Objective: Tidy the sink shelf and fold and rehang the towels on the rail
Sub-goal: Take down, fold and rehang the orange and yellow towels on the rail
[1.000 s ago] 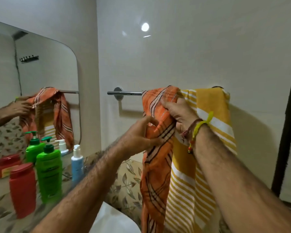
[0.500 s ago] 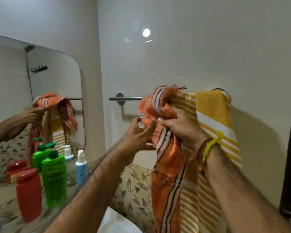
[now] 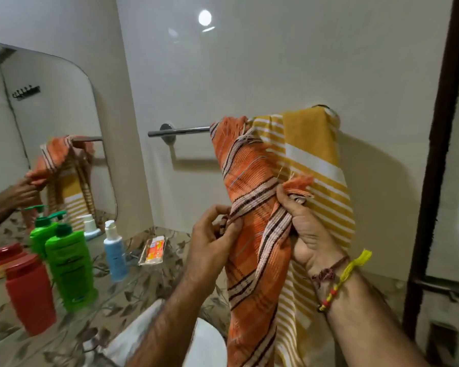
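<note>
Two towels hang side by side on the rail [image 3: 180,130], striped towel [image 3: 252,207] left of the banded towel [image 3: 316,160]. Bottles [image 3: 69,266] line the shelf [image 3: 133,292] down left, mirror [image 3: 51,115] behind them, soap dish [image 3: 154,250] to their right.

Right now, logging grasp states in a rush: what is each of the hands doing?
Left hand: closed, pinching the left edge of the orange towel.
Right hand: closed, gripping the same orange towel's bunched right edge.

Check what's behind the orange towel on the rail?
The yellow striped towel hangs behind the orange towel, partly overlapped. The rail shows bare only at its left; the rest is covered.
</note>
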